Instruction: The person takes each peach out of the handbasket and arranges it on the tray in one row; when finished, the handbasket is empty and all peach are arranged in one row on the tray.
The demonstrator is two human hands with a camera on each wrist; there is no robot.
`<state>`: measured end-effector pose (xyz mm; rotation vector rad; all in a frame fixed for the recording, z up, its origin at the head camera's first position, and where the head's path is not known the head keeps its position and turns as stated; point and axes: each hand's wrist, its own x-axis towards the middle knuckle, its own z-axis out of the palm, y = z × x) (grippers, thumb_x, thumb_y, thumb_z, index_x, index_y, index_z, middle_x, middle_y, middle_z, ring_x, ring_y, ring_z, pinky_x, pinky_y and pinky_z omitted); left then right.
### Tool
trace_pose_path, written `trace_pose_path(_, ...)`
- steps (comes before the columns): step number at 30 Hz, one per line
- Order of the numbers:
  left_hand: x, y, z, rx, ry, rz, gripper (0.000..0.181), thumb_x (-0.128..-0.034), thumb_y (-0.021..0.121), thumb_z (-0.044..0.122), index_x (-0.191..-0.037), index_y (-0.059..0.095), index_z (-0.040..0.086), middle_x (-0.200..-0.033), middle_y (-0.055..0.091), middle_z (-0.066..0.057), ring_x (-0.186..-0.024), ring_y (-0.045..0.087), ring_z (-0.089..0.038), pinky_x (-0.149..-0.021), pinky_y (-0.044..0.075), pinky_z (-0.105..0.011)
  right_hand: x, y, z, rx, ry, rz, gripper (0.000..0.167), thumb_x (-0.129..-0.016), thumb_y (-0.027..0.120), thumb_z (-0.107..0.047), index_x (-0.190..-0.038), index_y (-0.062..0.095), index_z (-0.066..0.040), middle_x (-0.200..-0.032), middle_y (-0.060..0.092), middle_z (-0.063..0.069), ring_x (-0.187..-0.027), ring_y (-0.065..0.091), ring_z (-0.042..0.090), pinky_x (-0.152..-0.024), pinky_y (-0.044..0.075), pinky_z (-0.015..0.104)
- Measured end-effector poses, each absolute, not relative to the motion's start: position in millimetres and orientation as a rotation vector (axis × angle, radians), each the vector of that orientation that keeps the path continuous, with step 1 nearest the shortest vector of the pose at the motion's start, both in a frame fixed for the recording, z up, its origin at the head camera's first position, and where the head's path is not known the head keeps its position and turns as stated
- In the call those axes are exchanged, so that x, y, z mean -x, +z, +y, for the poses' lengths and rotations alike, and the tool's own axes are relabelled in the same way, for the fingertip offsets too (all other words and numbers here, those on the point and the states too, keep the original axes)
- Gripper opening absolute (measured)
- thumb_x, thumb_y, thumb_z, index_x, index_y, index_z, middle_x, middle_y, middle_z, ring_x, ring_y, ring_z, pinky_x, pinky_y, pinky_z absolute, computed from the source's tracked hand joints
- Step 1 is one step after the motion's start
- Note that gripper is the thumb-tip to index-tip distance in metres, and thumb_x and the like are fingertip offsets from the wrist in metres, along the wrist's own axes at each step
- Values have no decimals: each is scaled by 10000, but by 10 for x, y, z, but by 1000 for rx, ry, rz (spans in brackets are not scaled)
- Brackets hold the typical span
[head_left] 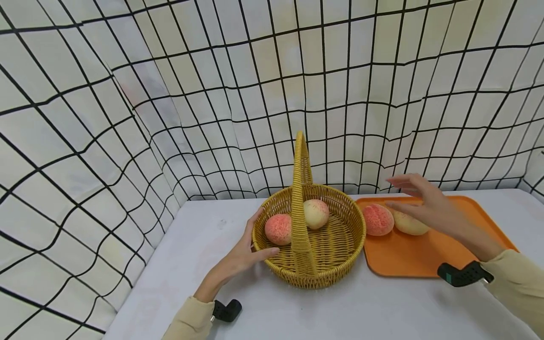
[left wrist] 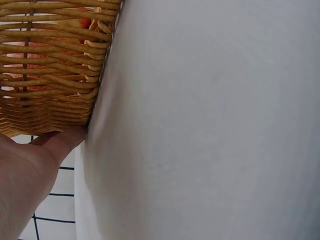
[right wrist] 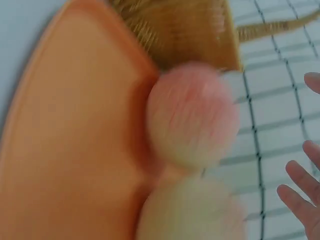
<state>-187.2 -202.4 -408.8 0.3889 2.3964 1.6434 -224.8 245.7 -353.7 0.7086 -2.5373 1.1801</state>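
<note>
A yellow wicker basket (head_left: 308, 282) with a tall handle holds a pink peach (head_left: 278, 229) and a pale peach (head_left: 316, 214). My left hand (head_left: 241, 259) rests on the basket's left side, thumb over the rim; in the left wrist view the fingers of that hand (left wrist: 37, 165) touch the woven wall (left wrist: 50, 65) low down. Over the orange tray (head_left: 408, 259) my right hand (head_left: 433, 210) hovers with fingers extended, holding nothing. Below it lie a pink peach (head_left: 378, 220) and a pale yellow peach (head_left: 410, 223), side by side, blurred in the right wrist view.
The tray stands just right of the basket on a white table (head_left: 280, 311). Behind the table and along its left side hangs white cloth with a black grid net (head_left: 263, 94). The basket's handle (head_left: 300, 189) rises high above the rim.
</note>
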Motion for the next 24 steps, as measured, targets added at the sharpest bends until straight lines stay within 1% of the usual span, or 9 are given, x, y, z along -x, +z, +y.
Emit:
trace_pose_path(2,1870,-4090,-2029,-391,1637,2402,1106,-923,805,341,-1685,4,323,-1745,73,-103,-1586,167,-339,-1244,184,-596,2244,-3432,2235,-780,1188,-2511,522,-931,803,-83,-1395,571,-30,-1383,586,145,-1232,542,152,-1009,375,46)
trace_pose_path(4,1873,-4095,-2032,-400,1626,2408,1105,-925,802,350,-1687,3,311,-1746,70,-112,-1590,146,-345,-1244,177,-601,2241,-3351,2016,-847,1212,-2492,515,-924,810,-83,-1387,587,-47,-1371,593,122,-1241,539,136,-1060,448,172)
trace_pose_path(5,1874,-4095,-2033,-403,1618,2412,1103,-925,800,356,-1688,5,308,-1746,71,-114,-1592,140,-345,-1245,174,-599,2237,-3320,1908,-874,1216,-2487,514,-920,815,-86,-1384,596,-55,-1366,598,113,-1250,546,158,-1077,473,255)
trace_pose_path(7,1875,-4093,-2035,-416,1607,2420,1101,-929,795,364,-1690,3,295,-1747,69,-121,-1595,124,-349,-1246,165,-605,2253,-3291,1715,-940,1249,-2477,507,-917,817,-80,-1376,606,-49,-1356,598,114,-1273,564,260,-1087,494,423)
trace_pose_path(9,1876,-4090,-2038,-421,1606,2423,1093,-931,791,362,-1689,6,296,-1748,71,-115,-1597,120,-342,-1247,161,-606,2282,-3291,1550,-998,1268,-2478,499,-916,818,-84,-1367,611,-34,-1354,591,135,-1290,555,349,-1082,474,554)
trace_pose_path(13,1890,-4086,-2017,-419,1611,2422,1086,-928,794,353,-1687,18,316,-1749,77,-96,-1599,116,-325,-1247,156,-607,2380,-3372,1333,-1054,1320,-2507,465,-940,798,-105,-1354,613,-3,-1365,573,187,-1325,518,411,-1095,457,593)
trace_pose_path(19,1889,-4103,-2005,-424,1618,2400,1090,-929,792,348,-1687,10,316,-1750,69,-90,-1602,101,-316,-1249,144,-611,2514,-3557,1180,-995,1404,-2595,495,-960,787,-164,-1383,597,9,-1427,552,219,-1379,504,416,-1137,417,585)
trace_pose_path(22,1882,-4109,-2017,-414,1630,2395,1087,-928,796,345,-1685,15,328,-1750,70,-79,-1601,110,-307,-1250,151,-602,2586,-3636,1122,-1006,1360,-2645,520,-958,787,-166,-1400,591,24,-1439,564,219,-1377,501,424,-1132,410,601)
trace_pose_path(24,1882,-4107,-2022,-404,1634,2398,1081,-928,797,338,-1682,23,344,-1750,73,-68,-1600,113,-297,-1253,148,-591,2619,-3671,1094,-1016,1303,-2687,529,-963,781,-185,-1410,590,25,-1421,580,221,-1346,518,421,-1100,432,602)
